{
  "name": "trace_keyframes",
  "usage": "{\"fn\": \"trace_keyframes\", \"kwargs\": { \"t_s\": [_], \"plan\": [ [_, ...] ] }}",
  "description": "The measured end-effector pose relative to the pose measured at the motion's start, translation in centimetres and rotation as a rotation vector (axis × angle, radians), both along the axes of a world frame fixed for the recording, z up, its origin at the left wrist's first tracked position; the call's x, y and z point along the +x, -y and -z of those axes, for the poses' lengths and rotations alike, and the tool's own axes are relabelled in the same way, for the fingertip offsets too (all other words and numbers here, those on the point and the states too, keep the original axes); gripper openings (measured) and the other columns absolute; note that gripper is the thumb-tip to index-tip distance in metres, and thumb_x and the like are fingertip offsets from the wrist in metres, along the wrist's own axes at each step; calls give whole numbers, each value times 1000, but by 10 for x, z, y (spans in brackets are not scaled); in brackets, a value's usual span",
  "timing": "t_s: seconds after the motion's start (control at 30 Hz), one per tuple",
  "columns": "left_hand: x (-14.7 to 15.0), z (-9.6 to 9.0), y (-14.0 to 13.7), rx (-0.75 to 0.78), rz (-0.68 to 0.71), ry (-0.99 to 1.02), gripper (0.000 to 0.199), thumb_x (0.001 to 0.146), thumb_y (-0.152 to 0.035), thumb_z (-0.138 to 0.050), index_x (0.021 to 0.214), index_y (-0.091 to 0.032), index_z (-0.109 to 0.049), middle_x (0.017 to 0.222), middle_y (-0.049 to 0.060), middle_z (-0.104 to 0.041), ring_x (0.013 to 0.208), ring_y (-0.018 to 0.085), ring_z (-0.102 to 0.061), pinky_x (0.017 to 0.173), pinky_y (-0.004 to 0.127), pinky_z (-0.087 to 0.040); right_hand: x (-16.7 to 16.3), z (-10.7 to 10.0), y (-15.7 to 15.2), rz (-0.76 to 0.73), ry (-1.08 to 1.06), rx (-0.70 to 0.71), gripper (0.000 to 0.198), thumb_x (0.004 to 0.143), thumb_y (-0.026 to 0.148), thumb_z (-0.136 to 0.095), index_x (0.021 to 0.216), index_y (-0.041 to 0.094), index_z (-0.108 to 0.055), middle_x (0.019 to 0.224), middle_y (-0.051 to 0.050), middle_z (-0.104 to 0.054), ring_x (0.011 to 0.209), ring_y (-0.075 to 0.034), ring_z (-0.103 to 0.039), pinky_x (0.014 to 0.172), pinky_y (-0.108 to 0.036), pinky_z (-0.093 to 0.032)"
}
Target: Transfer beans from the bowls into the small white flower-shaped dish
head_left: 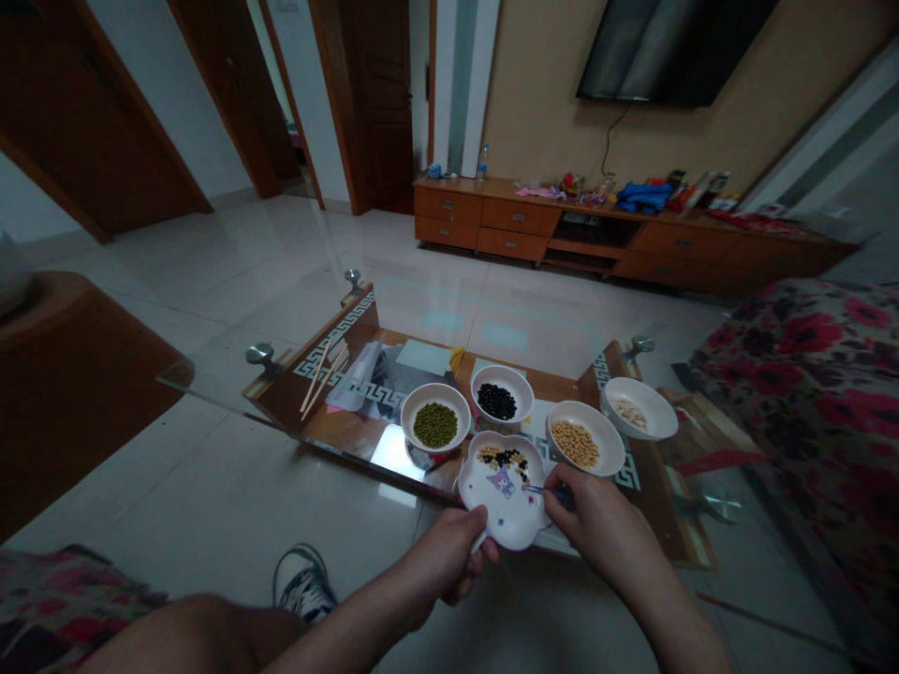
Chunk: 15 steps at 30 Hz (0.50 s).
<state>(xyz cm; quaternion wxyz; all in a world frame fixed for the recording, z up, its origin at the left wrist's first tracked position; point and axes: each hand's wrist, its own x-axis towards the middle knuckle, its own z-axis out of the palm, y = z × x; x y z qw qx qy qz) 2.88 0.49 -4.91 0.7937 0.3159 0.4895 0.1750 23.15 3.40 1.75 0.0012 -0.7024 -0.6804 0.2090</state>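
A white scalloped plate [516,526] with a cartoon figure is gripped at its near left edge by my left hand [460,552], where a short white handle-like part shows by the thumb. Yellow and black beans [504,458] lie mixed along its far side. My right hand [572,510] pinches a slim bluish tool [535,489] that looks like tweezers, its tip over the plate's right part. Around the plate stand white bowls: one of green beans [434,426], one of black beans [496,402], one of yellow beans [575,444], and one with pale pieces [630,412].
The bowls stand on a glass-topped table [231,398] with metal knobs. Chopsticks [323,379] lie at its left, near papers [365,370]. A floral-covered seat [821,393] is at the right. Across the floor stands a wooden TV cabinet [516,217] with clutter on top.
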Motion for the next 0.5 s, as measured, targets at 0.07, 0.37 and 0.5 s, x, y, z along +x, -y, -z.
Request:
{"fn": "trace_keyframes", "kwargs": {
  "t_s": [0.07,0.37,0.5],
  "plan": [
    [0,0,0,-4,3,5,55,78,-71,-38,73,-18,-54,46,-9,-33,29,5,-21,36,19,-12,0,0,0,0,-5,5,18,80,35,-48,84,24,-62,84,-4,-69,80,-19,-63,61,-25,-36],
    [-1,1,0,1,-2,-16,55,78,-71,-38,73,-19,-54,46,-8,-34,28,5,-22,35,20,-12,0,-7,2,8,-36,76,23,83,40,-46,85,25,-64,78,-3,-69,73,-18,-63,57,-24,-34],
    [-1,3,1,8,-2,4,54,79,-69,-37,73,-18,-54,46,-8,-34,28,5,-22,35,20,-12,8,-12,2,48,-8,148,25,83,44,-47,89,26,-64,76,-3,-69,70,-19,-64,55,-24,-34]
  ]
}}
